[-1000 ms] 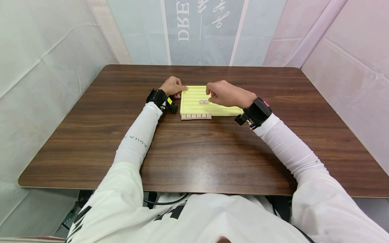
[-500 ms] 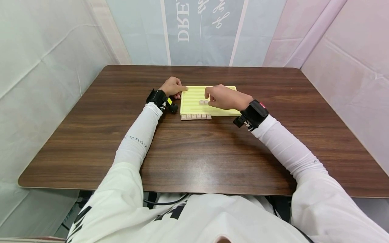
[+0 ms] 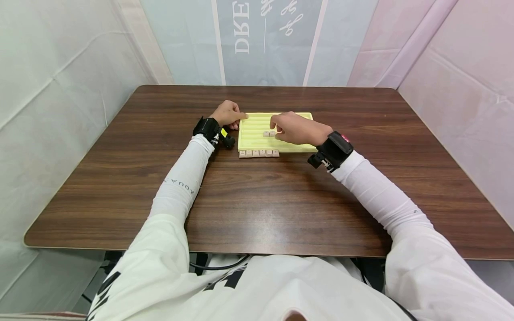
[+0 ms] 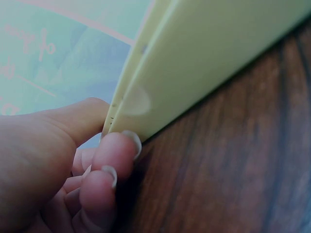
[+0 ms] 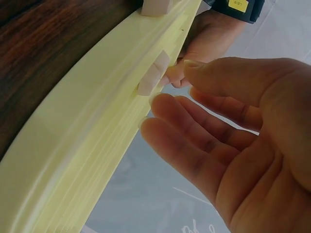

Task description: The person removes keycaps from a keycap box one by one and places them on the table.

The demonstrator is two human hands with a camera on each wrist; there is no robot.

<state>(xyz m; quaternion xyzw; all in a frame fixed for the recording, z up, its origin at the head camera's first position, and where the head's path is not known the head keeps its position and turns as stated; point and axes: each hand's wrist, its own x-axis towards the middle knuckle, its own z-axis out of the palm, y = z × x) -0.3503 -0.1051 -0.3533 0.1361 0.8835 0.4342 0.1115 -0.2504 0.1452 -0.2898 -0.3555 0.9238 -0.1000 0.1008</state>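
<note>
A yellow ridged tray (image 3: 254, 143) lies on the table. My left hand (image 3: 229, 114) pinches its far left corner; in the left wrist view the thumb is on the rim and the curled fingertips are at the side wall (image 4: 194, 63). Two small pinkish keycaps (image 3: 267, 134) sit side by side in one groove. My right hand (image 3: 299, 128) is over the tray, just right of them. In the right wrist view its fingers are loosely bent, thumb apart, nothing between them, with the keycaps (image 5: 154, 75) just beyond the fingertips.
A row of several keycaps (image 3: 259, 154) stands along the tray's near edge on the brown wooden table (image 3: 281, 200). White sheets (image 3: 60, 111) hang at the sides, and a pale blue printed banner (image 3: 273, 53) hangs behind.
My right hand has lowered slightly and come nearer to me over the tray, then stayed still. My left hand, the tray and the visible keycaps have kept their places.
</note>
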